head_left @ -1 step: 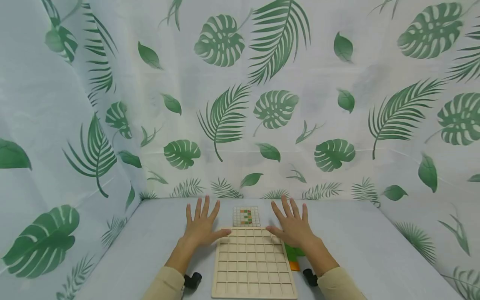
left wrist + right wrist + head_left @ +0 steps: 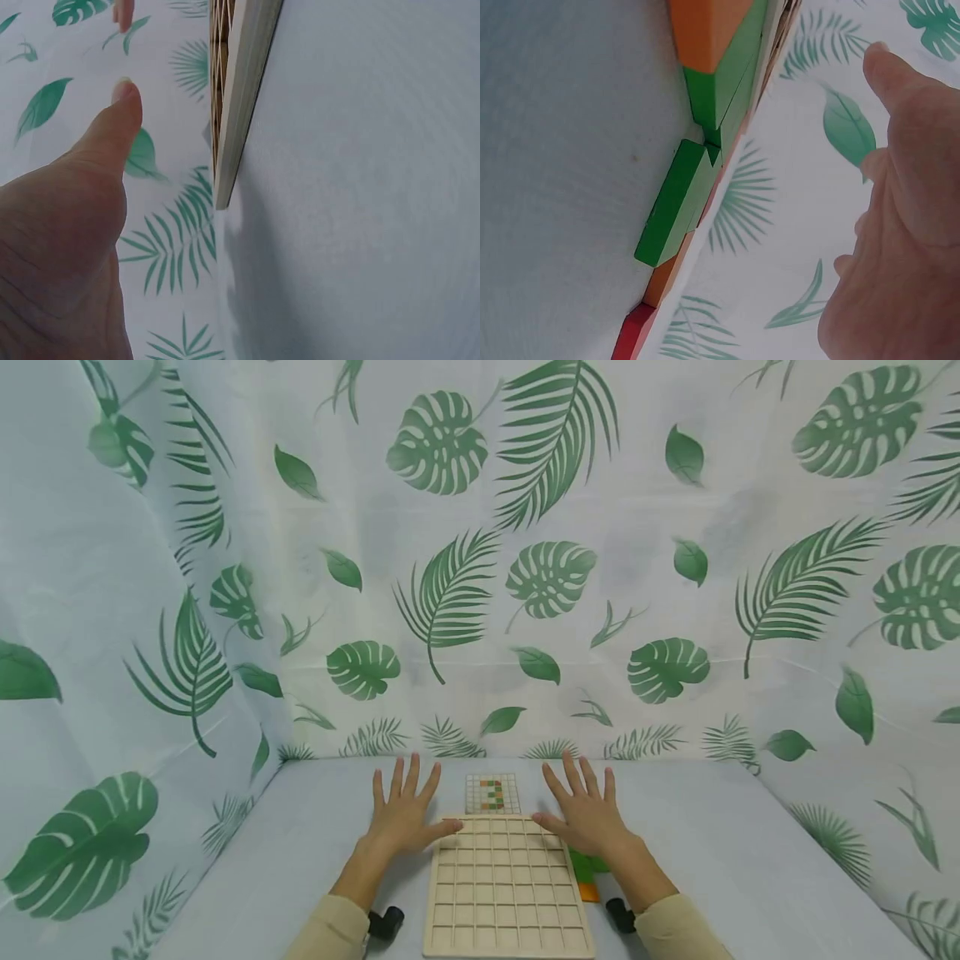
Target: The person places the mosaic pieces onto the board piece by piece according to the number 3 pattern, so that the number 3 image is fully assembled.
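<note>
A pale wooden grid board [image 2: 510, 885] lies on the table in the head view, its squares bare. Over its far left corner my left hand [image 2: 401, 814] hovers with fingers spread and thumb pointing inward. My right hand [image 2: 588, 814] mirrors it at the far right corner. Neither holds anything. Green blocks [image 2: 588, 864] and an orange block [image 2: 588, 892] lie along the board's right side, partly hidden by my right hand and forearm. The right wrist view shows green [image 2: 671, 202], orange [image 2: 705, 34] and red [image 2: 632, 330] blocks on the table beside that hand.
Behind the board lies a small gridded card [image 2: 492, 793] with an orange and green pattern. A black fitting [image 2: 386, 922] is near my left wrist and another [image 2: 621, 914] near my right. Leaf-printed cloth [image 2: 480, 568] walls the white table [image 2: 712, 852] at back and sides.
</note>
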Tool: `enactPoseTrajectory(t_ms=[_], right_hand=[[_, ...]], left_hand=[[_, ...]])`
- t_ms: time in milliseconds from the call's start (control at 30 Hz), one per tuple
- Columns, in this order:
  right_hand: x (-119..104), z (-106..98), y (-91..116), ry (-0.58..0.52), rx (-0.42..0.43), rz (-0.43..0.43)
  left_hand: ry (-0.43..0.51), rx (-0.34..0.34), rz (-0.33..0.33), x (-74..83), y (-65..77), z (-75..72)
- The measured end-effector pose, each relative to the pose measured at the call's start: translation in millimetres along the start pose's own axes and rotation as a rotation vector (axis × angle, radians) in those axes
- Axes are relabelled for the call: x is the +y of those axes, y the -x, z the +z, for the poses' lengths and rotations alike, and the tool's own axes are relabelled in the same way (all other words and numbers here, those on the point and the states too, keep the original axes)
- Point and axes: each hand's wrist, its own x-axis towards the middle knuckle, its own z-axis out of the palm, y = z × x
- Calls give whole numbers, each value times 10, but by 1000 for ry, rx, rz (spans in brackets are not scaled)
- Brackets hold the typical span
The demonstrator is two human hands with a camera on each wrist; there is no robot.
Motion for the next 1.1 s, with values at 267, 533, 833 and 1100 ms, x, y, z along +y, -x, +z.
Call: enactPoseTrajectory(t_ms=[267,533,833,1100], right_hand=[[0,13,-1,7,15,6],[-3,-2,12,6,38,8],[86,52,-44,-125,127,-24],[227,-14,-71,-409,141,100]], left_hand=[[6,-7,13,2,1,24],[15,23,30,-17,-13,86],[79,-49,19,-54,28,33],[261,-183,23,-174,45,23]])
